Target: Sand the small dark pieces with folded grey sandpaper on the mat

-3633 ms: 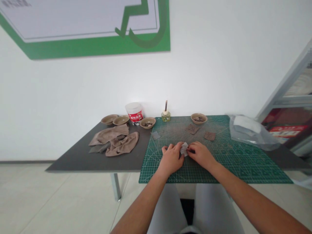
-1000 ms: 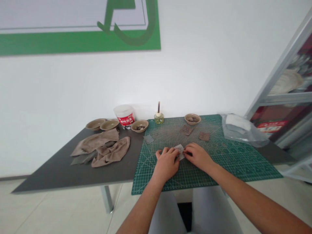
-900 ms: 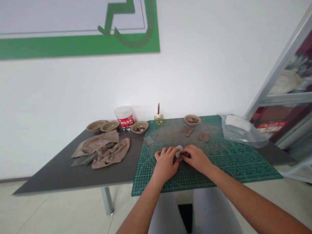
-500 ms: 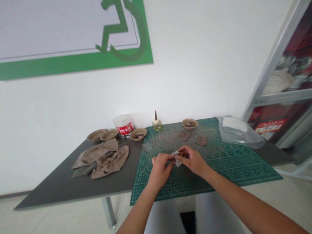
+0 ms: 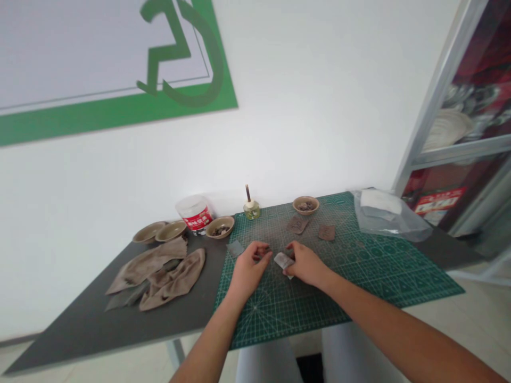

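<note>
The right hand [image 5: 305,265] has its fingers clamped on a folded pale sheet [image 5: 283,261] (sandpaper, by the look of it), which sits near the middle of a green cutting mat [image 5: 279,314]. Just left of the sheet, the left hand [image 5: 249,266] has its fingers curled together; I cannot tell if they hold anything. Three small abrasive squares [image 5: 297,225] lie on the mat. Four tan bowls [image 5: 220,226] stand along the far edge, one on the mat and three on the dark table [image 5: 80,332]. Farther left are a white tub [image 5: 195,214] with a red label (its writing too small to read) and two crumpled tan cloths [image 5: 173,279].
</note>
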`<state>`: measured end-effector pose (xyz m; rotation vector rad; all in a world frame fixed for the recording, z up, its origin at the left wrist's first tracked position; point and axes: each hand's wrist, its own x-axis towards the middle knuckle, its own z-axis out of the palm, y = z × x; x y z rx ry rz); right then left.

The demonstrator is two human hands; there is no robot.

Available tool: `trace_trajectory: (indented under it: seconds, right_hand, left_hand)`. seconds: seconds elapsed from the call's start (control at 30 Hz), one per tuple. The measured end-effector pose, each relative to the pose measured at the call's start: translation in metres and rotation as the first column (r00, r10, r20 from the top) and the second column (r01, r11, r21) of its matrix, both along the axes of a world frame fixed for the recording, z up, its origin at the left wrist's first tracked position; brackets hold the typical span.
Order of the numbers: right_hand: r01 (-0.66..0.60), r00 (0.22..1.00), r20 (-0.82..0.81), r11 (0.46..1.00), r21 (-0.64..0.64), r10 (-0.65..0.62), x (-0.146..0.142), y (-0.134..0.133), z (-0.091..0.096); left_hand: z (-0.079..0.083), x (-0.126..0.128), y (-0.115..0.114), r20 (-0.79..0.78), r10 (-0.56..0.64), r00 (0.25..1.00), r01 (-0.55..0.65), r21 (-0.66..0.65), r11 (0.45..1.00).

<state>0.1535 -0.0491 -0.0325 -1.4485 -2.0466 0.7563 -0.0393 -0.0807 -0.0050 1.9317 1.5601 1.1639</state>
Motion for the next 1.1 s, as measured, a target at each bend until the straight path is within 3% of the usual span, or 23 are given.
trace_trajectory:
  seconds: [0.23,0.57,0.8,0.97,1.1]
  right_hand:
    - [-0.100,0.968,-0.227,0.995,0.024,0.103,0.013,0.008,0.006]
    - [-0.138,0.972,-0.161,0.970,0.198,0.171,0.035,0.030,0.015]
    - [-0.178,0.964,-0.173,0.974,0.141,0.201,0.039,0.036,0.025]
    - [-0.214,0.973,-0.077,0.975,0.054,0.218,0.040,0.047,0.028]
    - [-0.213,0.951,-0.224,0.977,0.021,0.212,0.040,0.061,0.034]
  left_hand:
    - [-0.001,0.003,0.016,0.010,-0.013,1.000,0.013,-0.030,0.999]
    - [0.002,0.013,0.044,0.046,-0.071,0.996,0.074,-0.074,0.994]
    - [0.008,0.024,0.067,0.019,-0.124,0.992,0.124,-0.054,0.991]
    - [0.008,0.025,0.082,0.091,-0.110,0.990,0.115,-0.042,0.993]
    - [0.000,0.020,0.090,0.133,-0.097,0.986,0.105,-0.053,0.993]
